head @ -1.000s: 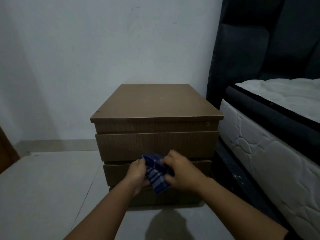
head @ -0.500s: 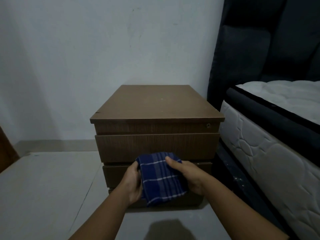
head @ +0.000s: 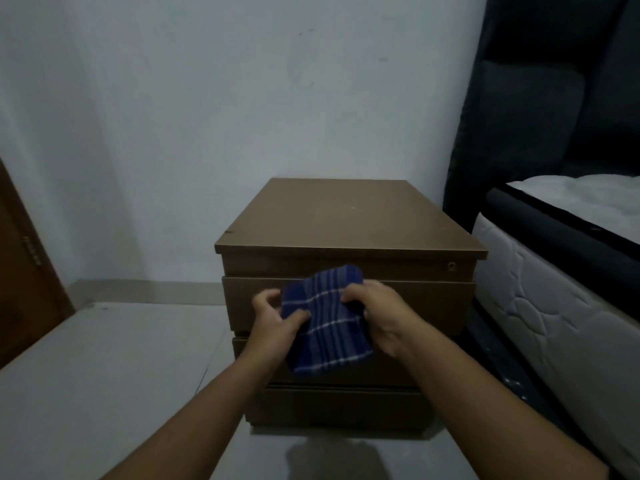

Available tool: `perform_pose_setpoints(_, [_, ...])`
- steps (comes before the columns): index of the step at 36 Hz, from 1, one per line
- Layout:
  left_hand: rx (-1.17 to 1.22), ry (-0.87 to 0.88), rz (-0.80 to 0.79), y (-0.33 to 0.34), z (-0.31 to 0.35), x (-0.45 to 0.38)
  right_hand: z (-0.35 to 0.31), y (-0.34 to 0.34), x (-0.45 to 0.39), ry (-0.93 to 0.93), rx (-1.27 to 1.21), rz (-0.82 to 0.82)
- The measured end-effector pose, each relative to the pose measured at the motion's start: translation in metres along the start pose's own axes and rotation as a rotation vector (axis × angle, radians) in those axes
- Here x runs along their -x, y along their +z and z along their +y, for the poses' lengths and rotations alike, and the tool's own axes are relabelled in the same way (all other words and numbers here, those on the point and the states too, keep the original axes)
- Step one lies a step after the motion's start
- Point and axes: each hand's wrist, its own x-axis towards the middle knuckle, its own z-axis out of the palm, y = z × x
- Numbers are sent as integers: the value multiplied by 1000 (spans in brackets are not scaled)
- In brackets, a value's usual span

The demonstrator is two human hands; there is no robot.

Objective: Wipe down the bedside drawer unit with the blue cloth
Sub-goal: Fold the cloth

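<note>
Hands (head: 273, 317) hold blue cloth (head: 325, 320) lengthwise, upright.

Both hands (head: 273, 318) (head: 375, 315) grip blue cloth (head: 325, 320) before drawer unit (head: 349, 220).

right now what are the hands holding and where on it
Both hands hold the blue cloth in front of the drawer unit: the left hand pinches its left edge, the right hand grips its upper right side.
</note>
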Motion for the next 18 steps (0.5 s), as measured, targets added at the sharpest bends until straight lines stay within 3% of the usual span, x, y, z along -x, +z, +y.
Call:
perform_pose_setpoints(6, [-303, 458, 153, -22, 57, -30, -56, 29, -13, -235, 11, 20])
perform_pose_setpoints(10, [-577, 648, 267, -37, 95, -56, -90, 48, -33, -359, 43, 104])
perform_pose_setpoints(15, [-731, 610, 318, -53, 125, -87, -118, 75, -68, -419, 143, 203])
perform_pose_setpoints(18, [-798, 562, 254, -62, 132, -105, -126, 85, -88, -393, 229, 203])
